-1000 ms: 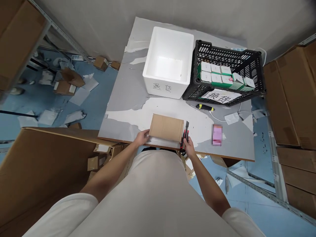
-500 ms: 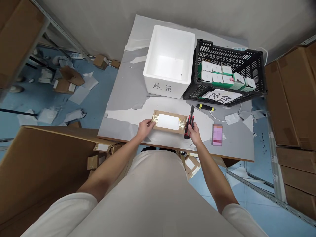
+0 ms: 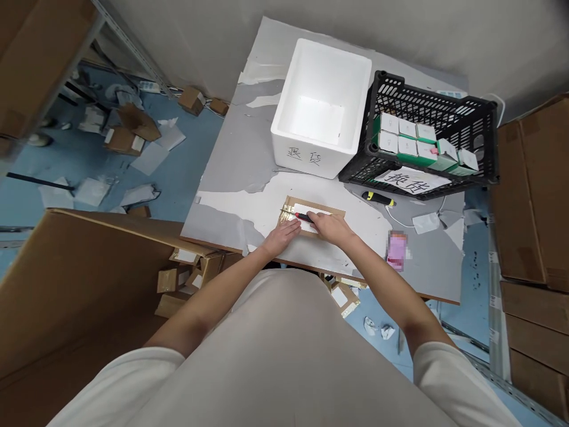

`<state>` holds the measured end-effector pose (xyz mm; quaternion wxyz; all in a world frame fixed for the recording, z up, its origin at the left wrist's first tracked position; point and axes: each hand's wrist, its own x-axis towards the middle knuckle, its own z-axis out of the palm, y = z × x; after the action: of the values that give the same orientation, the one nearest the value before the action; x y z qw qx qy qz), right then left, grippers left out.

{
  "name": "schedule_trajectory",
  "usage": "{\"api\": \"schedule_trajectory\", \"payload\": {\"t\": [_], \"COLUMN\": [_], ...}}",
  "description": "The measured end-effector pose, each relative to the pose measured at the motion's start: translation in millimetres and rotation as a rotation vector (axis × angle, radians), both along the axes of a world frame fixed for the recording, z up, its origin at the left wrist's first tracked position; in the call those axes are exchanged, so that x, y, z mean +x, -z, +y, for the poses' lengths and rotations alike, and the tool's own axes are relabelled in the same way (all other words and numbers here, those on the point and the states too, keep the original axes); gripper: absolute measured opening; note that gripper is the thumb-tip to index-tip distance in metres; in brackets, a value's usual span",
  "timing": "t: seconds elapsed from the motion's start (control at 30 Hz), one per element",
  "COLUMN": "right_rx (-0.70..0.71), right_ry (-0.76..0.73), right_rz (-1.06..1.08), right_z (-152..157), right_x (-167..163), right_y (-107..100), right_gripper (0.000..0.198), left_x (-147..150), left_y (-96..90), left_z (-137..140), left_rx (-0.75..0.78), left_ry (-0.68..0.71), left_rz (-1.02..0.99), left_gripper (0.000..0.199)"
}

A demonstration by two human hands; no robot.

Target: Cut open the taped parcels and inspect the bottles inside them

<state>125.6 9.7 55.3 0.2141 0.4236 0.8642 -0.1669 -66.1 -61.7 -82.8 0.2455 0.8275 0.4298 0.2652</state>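
Note:
A flat brown cardboard parcel (image 3: 338, 212) with a white label and shiny tape at its end lies on the table near the front edge. My right hand (image 3: 331, 227) is closed around a red and black utility knife (image 3: 303, 217), whose blade points left over the taped left end of the parcel. Flat on the near left part of the parcel rests my left hand (image 3: 283, 235), fingers stretched out just below the knife. Whether the blade is into the tape I cannot tell.
Behind stand a white foam box (image 3: 311, 155) and a black plastic crate (image 3: 486, 148) with several small white-and-green boxes. A yellow-black tool (image 3: 377, 198) and a blurred pink item (image 3: 397, 251) lie to the right. A large open carton (image 3: 89, 284) is at the left.
My right hand has brought the knife from beside the parcel's right end to over its left end. My left hand has gone from gripping the left edge to lying on the parcel.

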Motion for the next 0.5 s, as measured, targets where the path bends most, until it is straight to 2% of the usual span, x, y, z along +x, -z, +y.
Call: {"api": "schedule_trajectory", "payload": {"t": [0.3, 0.4, 0.5], "right_rx": [0.01, 0.018, -0.038], "right_ry": [-0.085, -0.076, -0.057], "right_rz": [-0.131, -0.207, -0.239], "right_z": [5.6, 7.2, 5.2], "right_x": [-5.4, 2.5, 21.8], "right_y": [-0.7, -5.5, -10.1], "right_gripper": [0.031, 0.029, 0.032], "left_x": [0.4, -0.1, 1.5], "left_y": [-0.5, 1.7, 4.5], "left_z": [1.5, 2.0, 0.8], "left_rx": [-0.016, -0.045, -0.046], "left_ry": [-0.023, -0.027, -0.013], "left_rz": [0.0, -0.023, -0.022], "left_gripper": [0.036, 0.036, 0.036]}}
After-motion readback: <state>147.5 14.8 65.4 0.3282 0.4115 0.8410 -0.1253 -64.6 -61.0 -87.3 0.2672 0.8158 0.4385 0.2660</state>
